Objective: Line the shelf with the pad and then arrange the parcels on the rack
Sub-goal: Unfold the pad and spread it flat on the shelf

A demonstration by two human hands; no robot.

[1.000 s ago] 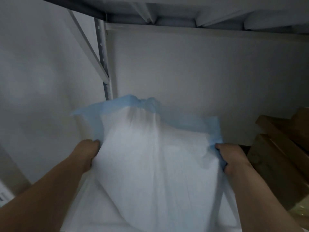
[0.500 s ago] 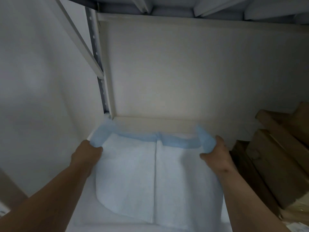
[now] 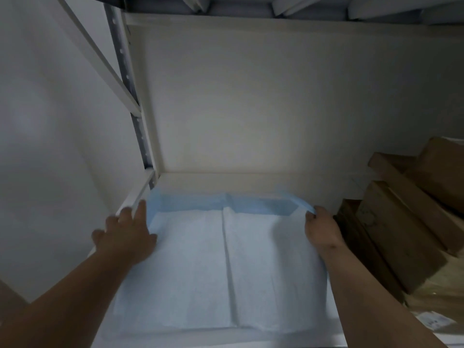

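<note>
Pinching the far right corner of one white absorbent pad with a blue border (image 3: 226, 259), the right hand (image 3: 322, 231) has its fingers curled round that blue edge, corner lifted slightly off the surface. Left hand (image 3: 125, 234): fingers (image 3: 140, 209) straight and spread, lying flat at the pad's far left corner, palm over its left edge, fingertips reaching the blue strip and the shelf's side rail. Pad otherwise lies flat on the white metal shelf (image 3: 251, 182), one crease running front to back down its middle, blue border nearest the back wall. Just right of the right hand: brown cardboard parcels (image 3: 391, 237), at least three countable, stacked and leaning at a tilt on the same shelf level, apart from the pad. One perforated grey upright post (image 3: 130, 96) at the back left corner, one white diagonal brace (image 3: 100, 59) crossing it.
</note>
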